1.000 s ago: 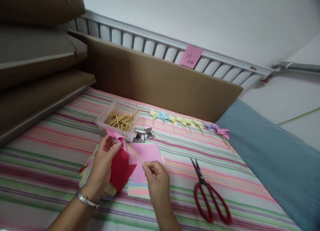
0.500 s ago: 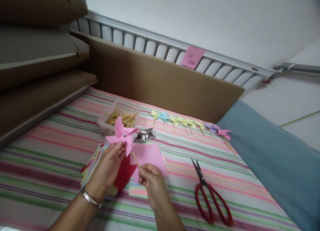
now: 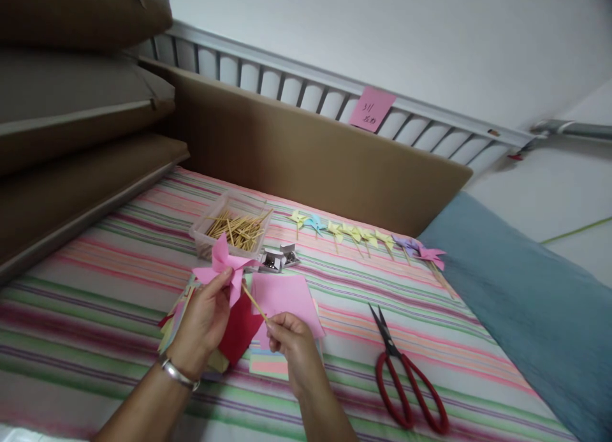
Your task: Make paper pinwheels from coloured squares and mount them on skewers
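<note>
My left hand [image 3: 203, 321] pinches the centre of a pink paper pinwheel [image 3: 224, 268], held up over the striped cloth. My right hand [image 3: 289, 340] pinches the lower end of the thin wooden stick [image 3: 253, 303] that runs up to the pinwheel. Under both hands lies a stack of coloured paper squares [image 3: 282, 298], pink on top with a red sheet beside it. Just beyond the pinwheel stands a clear plastic box of wooden sticks [image 3: 234, 228], with a small open box of metal pins [image 3: 277, 259] to its right.
A row of several finished small pinwheels [image 3: 363, 236] lies along the far edge by a brown cardboard panel [image 3: 306, 155]. Red-handled scissors [image 3: 406, 378] lie to the right. Brown cushions [image 3: 71, 110] are stacked at left, a blue sheet [image 3: 516, 314] at right.
The pinwheel was turned from edge-on to face-up and then dropped slightly left. My right hand slid a little along the stick and the view shifted slightly.
</note>
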The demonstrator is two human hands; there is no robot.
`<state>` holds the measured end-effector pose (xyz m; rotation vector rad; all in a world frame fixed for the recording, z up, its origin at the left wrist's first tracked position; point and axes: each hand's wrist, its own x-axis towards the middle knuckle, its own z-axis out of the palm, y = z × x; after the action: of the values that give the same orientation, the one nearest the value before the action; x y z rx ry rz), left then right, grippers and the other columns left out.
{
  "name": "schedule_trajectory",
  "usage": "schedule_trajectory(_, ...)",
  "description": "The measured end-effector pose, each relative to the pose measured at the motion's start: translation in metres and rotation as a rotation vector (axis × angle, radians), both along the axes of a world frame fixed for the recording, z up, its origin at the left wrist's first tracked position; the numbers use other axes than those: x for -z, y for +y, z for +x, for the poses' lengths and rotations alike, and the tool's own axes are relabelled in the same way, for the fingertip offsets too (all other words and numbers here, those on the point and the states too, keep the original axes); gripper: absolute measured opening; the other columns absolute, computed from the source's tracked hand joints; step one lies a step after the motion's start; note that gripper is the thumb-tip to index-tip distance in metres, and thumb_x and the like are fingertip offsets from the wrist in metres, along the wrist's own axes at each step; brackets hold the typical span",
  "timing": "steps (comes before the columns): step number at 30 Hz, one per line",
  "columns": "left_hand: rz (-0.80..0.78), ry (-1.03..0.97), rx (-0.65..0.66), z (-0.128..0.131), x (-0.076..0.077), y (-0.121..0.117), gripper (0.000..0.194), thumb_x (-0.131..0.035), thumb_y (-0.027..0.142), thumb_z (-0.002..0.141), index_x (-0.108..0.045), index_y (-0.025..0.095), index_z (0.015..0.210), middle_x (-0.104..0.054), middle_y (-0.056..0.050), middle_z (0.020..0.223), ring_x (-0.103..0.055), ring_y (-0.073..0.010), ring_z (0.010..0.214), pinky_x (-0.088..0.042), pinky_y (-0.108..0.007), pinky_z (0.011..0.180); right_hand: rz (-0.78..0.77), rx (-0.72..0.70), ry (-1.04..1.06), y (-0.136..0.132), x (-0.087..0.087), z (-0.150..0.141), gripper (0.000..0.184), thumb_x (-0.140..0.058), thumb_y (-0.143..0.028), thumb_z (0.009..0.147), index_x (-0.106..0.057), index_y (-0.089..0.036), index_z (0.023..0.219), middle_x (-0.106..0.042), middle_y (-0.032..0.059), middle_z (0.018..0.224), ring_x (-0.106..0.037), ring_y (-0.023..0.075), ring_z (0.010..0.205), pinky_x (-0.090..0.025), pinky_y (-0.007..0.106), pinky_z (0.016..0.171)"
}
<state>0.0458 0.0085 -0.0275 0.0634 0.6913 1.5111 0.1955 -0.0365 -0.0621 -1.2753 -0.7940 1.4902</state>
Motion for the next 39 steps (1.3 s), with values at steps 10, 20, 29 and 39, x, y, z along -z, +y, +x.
schedule_trajectory(10, -0.025, -0.030, -0.014, 0.011, -0.002, -0.002, 0.020, -0.051, -0.002, 0.080, -0.065, 0.010, 0.072, -0.069, -0.004, 0.065, -0.064, -0.0095, 0.059, -0.054, -0.019, 0.060, 0.419, 0.088, -0.651, -0.002, -0.011, -0.003, 0.020, -0.062, -0.023, 0.074, -0.065, -0.018, 0.093, -0.063, 0.0063, 0.094, -0.058, 0.0205, 0.091, -0.044, 0.033, 0.082)
schedule_trajectory(20, -0.102, 0.000, 0.116, 0.068, 0.013, -0.020, 0.016, -0.055, 0.001, 0.079, -0.066, 0.009, 0.073, -0.068, -0.004, 0.064, -0.062, -0.0095, 0.055, -0.053, -0.018, 0.053, 0.626, 0.221, -0.846, 0.001, -0.010, -0.004, 0.032, -0.054, -0.014, 0.080, -0.058, -0.019, 0.111, -0.061, 0.0070, 0.098, -0.058, 0.0194, 0.092, -0.049, 0.036, 0.084)
schedule_trajectory(29, -0.154, -0.077, 0.148, 0.078, 0.017, -0.018, 0.016, -0.053, 0.003, 0.081, -0.066, 0.008, 0.074, -0.068, -0.006, 0.067, -0.063, -0.0112, 0.058, -0.055, -0.020, 0.055, 0.689, 0.269, -1.046, 0.000, -0.011, 0.001, 0.030, -0.049, -0.018, 0.085, -0.059, -0.017, 0.114, -0.063, 0.0100, 0.095, -0.056, 0.0231, 0.090, -0.048, 0.040, 0.080)
schedule_trajectory(39, -0.082, -0.065, 0.125, 0.077, 0.017, -0.020, 0.018, -0.054, 0.002, 0.079, -0.067, 0.010, 0.069, -0.068, -0.004, 0.063, -0.062, -0.0093, 0.055, -0.053, -0.017, 0.054, 0.707, 0.262, -0.954, -0.001, -0.007, -0.003, 0.030, -0.049, -0.016, 0.086, -0.060, -0.017, 0.114, -0.062, 0.0098, 0.100, -0.056, 0.0211, 0.095, -0.048, 0.039, 0.085)
